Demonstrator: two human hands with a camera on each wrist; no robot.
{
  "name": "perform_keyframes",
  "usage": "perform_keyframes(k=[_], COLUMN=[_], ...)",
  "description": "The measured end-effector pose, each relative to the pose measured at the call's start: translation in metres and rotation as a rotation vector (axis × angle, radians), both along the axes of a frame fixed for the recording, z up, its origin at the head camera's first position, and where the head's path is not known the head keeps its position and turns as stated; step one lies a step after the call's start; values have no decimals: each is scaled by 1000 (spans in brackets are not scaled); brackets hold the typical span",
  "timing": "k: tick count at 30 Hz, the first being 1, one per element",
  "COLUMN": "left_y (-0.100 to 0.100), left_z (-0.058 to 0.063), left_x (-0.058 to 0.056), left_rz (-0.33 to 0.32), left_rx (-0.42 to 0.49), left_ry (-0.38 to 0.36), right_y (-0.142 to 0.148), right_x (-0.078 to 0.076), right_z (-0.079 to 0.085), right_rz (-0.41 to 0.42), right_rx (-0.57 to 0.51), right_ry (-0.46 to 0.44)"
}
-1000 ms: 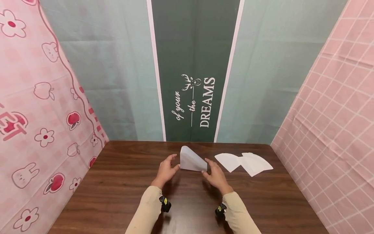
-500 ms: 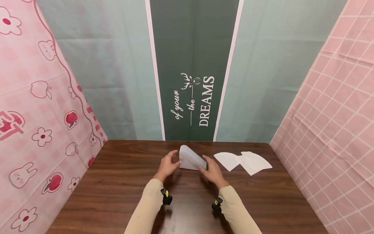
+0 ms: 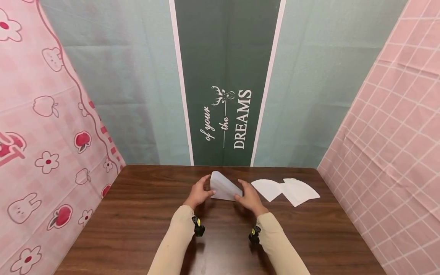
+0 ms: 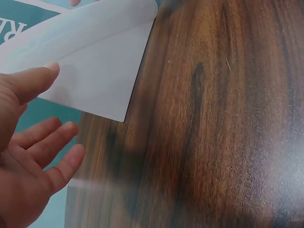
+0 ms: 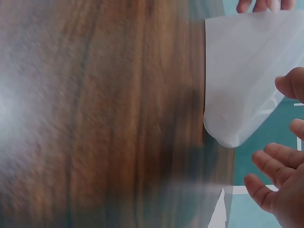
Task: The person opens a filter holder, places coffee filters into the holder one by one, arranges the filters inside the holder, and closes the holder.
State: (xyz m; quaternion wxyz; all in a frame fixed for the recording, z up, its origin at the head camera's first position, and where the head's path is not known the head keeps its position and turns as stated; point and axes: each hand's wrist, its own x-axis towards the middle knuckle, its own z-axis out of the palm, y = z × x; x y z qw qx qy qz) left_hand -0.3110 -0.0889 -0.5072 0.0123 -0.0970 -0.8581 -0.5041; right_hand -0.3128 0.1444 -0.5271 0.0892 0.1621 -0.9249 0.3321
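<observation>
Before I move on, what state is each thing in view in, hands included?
Left hand: open, beside the white wedge-shaped piece; firm contact unclear.
Right hand: open, at the piece's other end; firm contact unclear.
White wedge-shaped piece: standing on the brown table, slanted edge up, between the hands.
White fan-shaped sheets: lying on the table, some overlapping.
Green backdrop: hanging, lightly creased.

The wedge-shaped sheet (image 3: 224, 188) between the left hand (image 3: 198, 192) and the right hand (image 3: 249, 196) is plain white. Fan-shaped papers (image 3: 299, 191) right of the right hand: white. Table (image 3: 223, 244) beneath both: dark brown, wood-grained. Backdrop (image 3: 137, 76) beyond both: pale teal, white-edged dark green band (image 3: 227, 46). Cloth at far left (image 3: 44, 130): pink check, red apples. Cloth at far right (image 3: 381, 122): pink, white grid.
</observation>
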Motion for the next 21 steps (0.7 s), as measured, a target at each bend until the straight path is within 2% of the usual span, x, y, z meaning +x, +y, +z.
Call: perform_keyframes(k=[3,9,16,21], left_y=[2,5,7,6], left_z=[-2,-6,-7,-8], left_x=[-3,-7,-4,-2], left_rz=[-19,10,-4,-14], left_rx=[1,-7,26,52], left_ry=[-10,-18,-21,4], right_y=[3,6,7,6], right_x=[-3,-7,-8,-5], right_z=[3,3,5,7], right_rz=[11,25,10,17], right_rx=[27,76,99,109], right_ry=[-34,-77,-87,-86])
